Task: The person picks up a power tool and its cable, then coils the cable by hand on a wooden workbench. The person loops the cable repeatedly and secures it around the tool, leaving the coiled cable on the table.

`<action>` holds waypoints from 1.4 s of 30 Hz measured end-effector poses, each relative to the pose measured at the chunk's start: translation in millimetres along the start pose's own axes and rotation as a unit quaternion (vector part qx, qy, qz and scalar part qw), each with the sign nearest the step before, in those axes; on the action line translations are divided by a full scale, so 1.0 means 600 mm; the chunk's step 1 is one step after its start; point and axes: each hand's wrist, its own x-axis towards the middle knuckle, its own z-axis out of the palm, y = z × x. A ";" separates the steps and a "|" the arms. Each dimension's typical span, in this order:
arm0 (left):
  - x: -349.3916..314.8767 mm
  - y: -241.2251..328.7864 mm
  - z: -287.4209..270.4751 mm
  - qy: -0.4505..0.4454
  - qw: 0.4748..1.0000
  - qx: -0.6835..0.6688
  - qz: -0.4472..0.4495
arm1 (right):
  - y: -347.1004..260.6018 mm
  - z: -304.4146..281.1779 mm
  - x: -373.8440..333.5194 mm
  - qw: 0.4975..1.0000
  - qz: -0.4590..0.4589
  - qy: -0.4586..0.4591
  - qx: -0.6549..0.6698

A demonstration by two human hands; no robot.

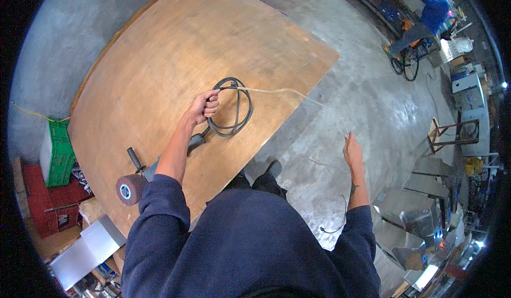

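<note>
My left hand (203,107) is closed around a looped black power cable (249,114) above the wooden tabletop (175,47). From near the top of the loops, by a dark connector (233,85), a pale cord (287,90) stretches right past the table's edge. My right hand (353,151) pinches that pale cord out over the floor. Its slack hangs below the hand toward a dark cord end (323,229). Under my left forearm lies a drum sander with a brown abrasive wheel (131,190) and a black side handle (135,158); the forearm hides part of its body.
A green crate (59,153) and a red crate (40,191) stand left of the table. Sheet-metal pieces (412,207) are stacked at the right, near a brown metal frame (450,133). At the far right a person in blue (434,15) bends near black hoses (407,69).
</note>
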 end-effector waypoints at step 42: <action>-0.040 -0.042 0.079 -0.010 0.986 0.139 0.091 | -0.673 -0.082 0.117 0.760 -0.504 -0.313 0.264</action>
